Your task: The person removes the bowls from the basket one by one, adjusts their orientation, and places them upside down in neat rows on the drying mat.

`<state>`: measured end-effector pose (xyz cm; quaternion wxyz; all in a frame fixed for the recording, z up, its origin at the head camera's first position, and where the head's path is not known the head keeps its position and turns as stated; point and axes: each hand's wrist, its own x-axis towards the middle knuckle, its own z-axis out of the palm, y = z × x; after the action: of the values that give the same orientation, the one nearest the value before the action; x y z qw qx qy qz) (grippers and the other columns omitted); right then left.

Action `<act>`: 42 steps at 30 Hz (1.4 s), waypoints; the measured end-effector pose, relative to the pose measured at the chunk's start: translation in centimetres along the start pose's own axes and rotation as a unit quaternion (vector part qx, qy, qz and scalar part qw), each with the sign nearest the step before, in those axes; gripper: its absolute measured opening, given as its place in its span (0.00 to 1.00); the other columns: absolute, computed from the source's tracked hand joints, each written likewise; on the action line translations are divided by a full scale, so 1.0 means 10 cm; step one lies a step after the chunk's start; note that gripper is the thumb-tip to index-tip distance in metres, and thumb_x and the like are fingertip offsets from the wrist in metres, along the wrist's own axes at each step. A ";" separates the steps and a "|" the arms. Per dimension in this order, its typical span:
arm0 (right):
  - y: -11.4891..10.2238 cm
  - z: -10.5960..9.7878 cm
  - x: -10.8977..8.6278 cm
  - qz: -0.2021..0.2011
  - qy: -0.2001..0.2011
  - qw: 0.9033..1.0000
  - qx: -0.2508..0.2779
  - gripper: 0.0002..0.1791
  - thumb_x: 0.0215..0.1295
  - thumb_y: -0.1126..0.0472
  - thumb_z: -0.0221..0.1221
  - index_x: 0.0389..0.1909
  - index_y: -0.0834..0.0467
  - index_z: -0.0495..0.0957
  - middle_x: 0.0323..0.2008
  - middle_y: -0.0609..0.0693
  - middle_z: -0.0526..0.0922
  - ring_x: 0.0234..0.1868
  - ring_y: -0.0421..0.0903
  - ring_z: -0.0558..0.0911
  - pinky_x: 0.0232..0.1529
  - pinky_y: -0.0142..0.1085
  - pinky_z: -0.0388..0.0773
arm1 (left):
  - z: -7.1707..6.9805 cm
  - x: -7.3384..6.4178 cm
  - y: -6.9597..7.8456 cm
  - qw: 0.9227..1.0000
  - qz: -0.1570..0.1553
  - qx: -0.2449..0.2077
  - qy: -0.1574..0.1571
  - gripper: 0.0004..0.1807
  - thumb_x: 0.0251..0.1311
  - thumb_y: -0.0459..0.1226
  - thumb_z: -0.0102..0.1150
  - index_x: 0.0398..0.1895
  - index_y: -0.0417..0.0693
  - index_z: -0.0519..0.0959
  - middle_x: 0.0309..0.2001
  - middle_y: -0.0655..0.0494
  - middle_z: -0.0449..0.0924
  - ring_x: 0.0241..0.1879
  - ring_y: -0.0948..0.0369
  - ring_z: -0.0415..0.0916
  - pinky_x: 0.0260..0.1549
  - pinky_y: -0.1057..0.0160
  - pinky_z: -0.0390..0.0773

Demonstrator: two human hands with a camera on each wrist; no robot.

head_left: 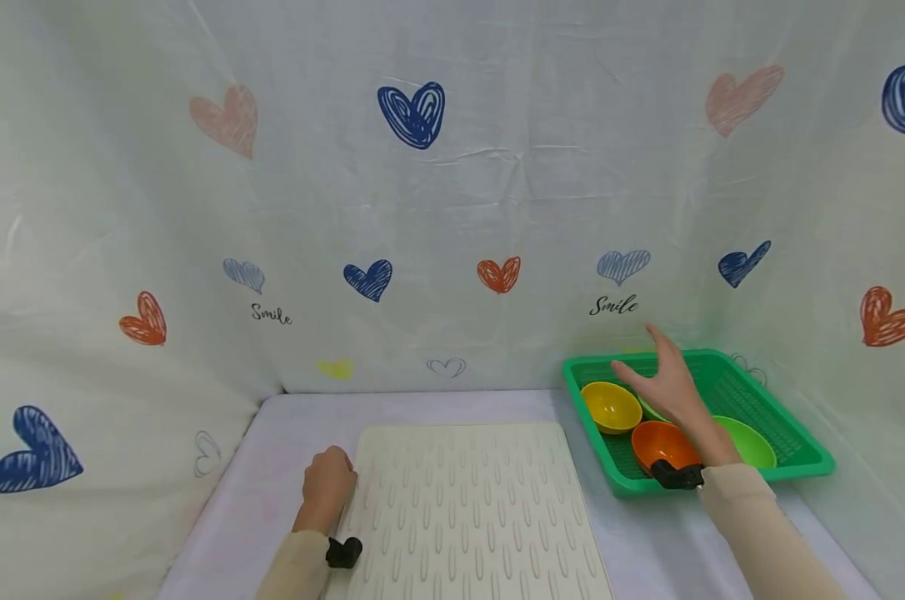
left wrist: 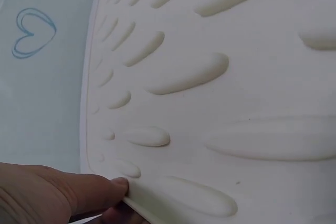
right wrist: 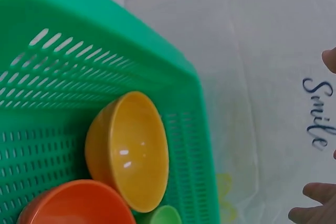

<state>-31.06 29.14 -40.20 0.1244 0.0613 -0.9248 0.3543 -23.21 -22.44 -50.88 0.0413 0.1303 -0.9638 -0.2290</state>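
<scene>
A cream mat with rows of raised oval ridges lies on the table in front of me. My left hand is at its left edge; the left wrist view shows the thumb over the rim and fingertips beneath, pinching the mat. On the right stands a green basket with slotted walls. Above it, my right hand is spread with fingers apart, holding nothing. In the basket are a yellow bowl, an orange bowl and a green bowl. More green shows behind the right hand, partly hidden.
A pale cloth covers the table. White sheeting printed with hearts and the word Smile hangs behind and at both sides, close to the basket's back and right side. Black wrist straps show at both cuffs.
</scene>
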 end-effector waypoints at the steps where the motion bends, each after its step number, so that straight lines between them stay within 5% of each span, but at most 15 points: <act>1: 0.02 0.00 0.00 0.004 -0.003 1.000 0.003 0.53 0.64 0.36 0.55 0.77 0.55 0.37 0.75 0.67 0.42 0.71 0.72 0.48 0.59 0.74 0.51 | -0.01 0.00 -0.01 1.000 0.000 0.002 0.001 0.04 0.54 0.29 0.62 0.24 0.37 0.78 0.25 0.45 0.79 0.23 0.50 0.76 0.21 0.51 0.77; 11: 0.18 0.01 0.05 0.001 -0.031 1.000 -0.002 0.54 0.65 0.37 0.54 0.77 0.56 0.34 0.75 0.68 0.39 0.71 0.73 0.47 0.58 0.76 0.50 | 0.00 -0.01 -0.02 1.000 0.015 0.007 0.018 0.05 0.54 0.30 0.64 0.23 0.38 0.79 0.24 0.46 0.80 0.25 0.50 0.77 0.24 0.52 0.78; 32: 0.59 0.19 0.17 0.064 -0.093 0.993 -0.014 0.61 0.61 0.32 0.54 0.75 0.59 0.27 0.72 0.76 0.36 0.68 0.78 0.46 0.56 0.76 0.51 | 0.02 0.04 -0.09 0.999 -0.041 -0.018 -0.017 0.05 0.55 0.32 0.63 0.24 0.40 0.81 0.20 0.51 0.78 0.17 0.58 0.72 0.14 0.63 0.71; 42: 0.63 0.30 0.23 0.041 -0.130 0.991 -0.016 0.60 0.61 0.35 0.57 0.75 0.65 0.31 0.71 0.77 0.41 0.68 0.78 0.48 0.58 0.75 0.52 | 0.00 0.02 -0.06 0.999 -0.048 -0.020 -0.009 0.04 0.55 0.32 0.64 0.26 0.39 0.82 0.23 0.50 0.80 0.19 0.57 0.73 0.18 0.61 0.73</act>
<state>-35.06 31.72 -45.75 -0.0102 0.0663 -0.9405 0.3332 -23.30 -22.95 -51.17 0.0240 0.1733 -0.9520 -0.2512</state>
